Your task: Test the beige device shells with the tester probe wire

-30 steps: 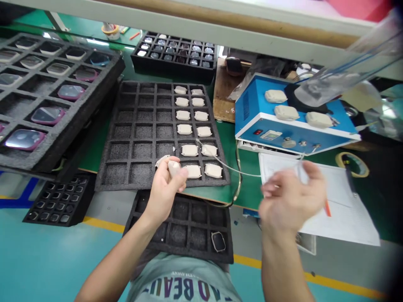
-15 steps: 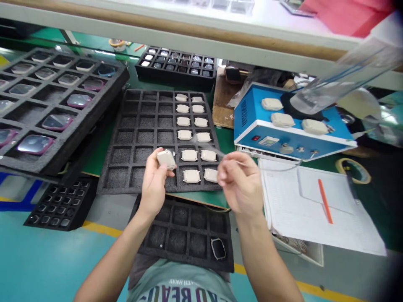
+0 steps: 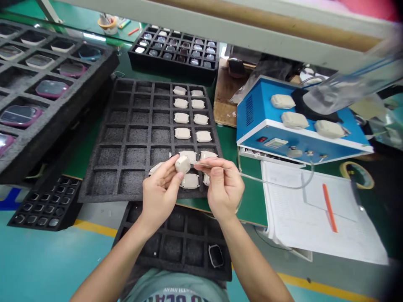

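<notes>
My left hand [image 3: 160, 191] pinches a small beige square casing [image 3: 182, 163] between thumb and fingers, above the near edge of a black foam grid tray [image 3: 126, 138]. My right hand [image 3: 222, 184] grips the end of a thin clear cable [image 3: 277, 182] and touches its tip to the casing. The cable runs right to a blue test box [image 3: 267, 126]. Several more beige casings [image 3: 189, 119] fill the tray's two right columns.
Three beige casings [image 3: 294, 119] lie on top of the blue box. A paper pad [image 3: 315, 209] with an orange pen [image 3: 329, 207] lies to the right. Foam trays [image 3: 47, 96] of glass-faced parts stand left and behind. Another black tray [image 3: 185, 243] rests on my lap.
My right hand has come in from the right with the cable end and now meets the casing. My left hand has raised and turned the casing toward it.
</notes>
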Available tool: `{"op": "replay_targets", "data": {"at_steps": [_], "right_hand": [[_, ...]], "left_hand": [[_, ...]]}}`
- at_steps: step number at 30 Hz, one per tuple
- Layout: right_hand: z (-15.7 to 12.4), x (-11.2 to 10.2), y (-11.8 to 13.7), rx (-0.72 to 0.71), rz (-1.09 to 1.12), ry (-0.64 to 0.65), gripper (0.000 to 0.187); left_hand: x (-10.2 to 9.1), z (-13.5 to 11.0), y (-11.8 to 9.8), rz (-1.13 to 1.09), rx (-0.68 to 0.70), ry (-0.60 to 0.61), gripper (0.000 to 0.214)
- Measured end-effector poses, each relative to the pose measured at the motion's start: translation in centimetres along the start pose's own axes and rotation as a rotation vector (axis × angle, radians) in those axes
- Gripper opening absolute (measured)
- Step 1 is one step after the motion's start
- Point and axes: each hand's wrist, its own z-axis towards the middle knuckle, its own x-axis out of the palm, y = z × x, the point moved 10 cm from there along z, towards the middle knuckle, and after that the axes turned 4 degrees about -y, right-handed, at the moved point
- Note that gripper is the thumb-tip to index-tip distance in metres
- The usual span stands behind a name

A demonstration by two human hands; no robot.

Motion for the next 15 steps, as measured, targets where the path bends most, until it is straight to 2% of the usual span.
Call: {"op": "replay_targets", "data": {"at_steps": [6,15], "right_hand": [[-0.20,0.57,0.81,-0.105,-0.092,0.033,0.006],[-0.30,0.41,0.54,-0.072,-0.092,0.019,0.006]], "left_hand": [[0.18,-0.02,-0.16,0.050,0.026,-0.005,0.042],[0.27,-0.04,-0.62,0.076,0.063,0.003,0.040]]}}
